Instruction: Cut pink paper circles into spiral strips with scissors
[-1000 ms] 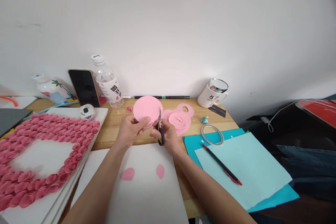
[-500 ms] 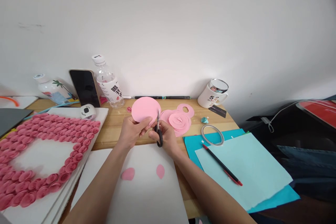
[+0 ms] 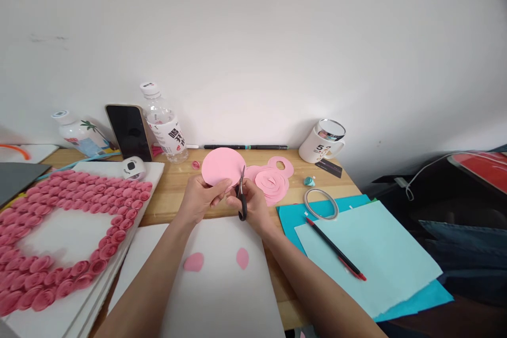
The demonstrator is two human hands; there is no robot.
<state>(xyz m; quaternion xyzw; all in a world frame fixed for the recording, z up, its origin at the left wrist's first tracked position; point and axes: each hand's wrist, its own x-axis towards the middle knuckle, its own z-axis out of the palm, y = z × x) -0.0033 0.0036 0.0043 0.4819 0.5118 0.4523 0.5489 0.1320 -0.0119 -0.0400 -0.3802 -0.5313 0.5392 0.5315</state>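
Note:
A round pink paper disc (image 3: 224, 166) is pinched between the thumb and fingers of my left hand (image 3: 202, 198). In my right hand (image 3: 254, 203) is a pair of scissors (image 3: 242, 200) with black handles. Their blades point up at the disc's right edge; whether they bite into the paper I cannot tell. Just right of my right hand lies a pile of spiral-cut pink paper (image 3: 271, 182). Beneath my wrists is a white board (image 3: 222, 301) bearing two small pink paper scraps (image 3: 242, 258).
On the left, rolled pink paper flowers (image 3: 85, 280) cover a panel. A phone (image 3: 130, 132) and a water bottle (image 3: 168, 134) stand against the wall. To the right are a mug (image 3: 319, 143), a tape ring (image 3: 307, 202), a pen (image 3: 335, 247) and pale blue paper (image 3: 388, 259).
The disc and both hands have shifted slightly right in view. The scissors stay at the disc's right edge, their blades tilted a little differently.

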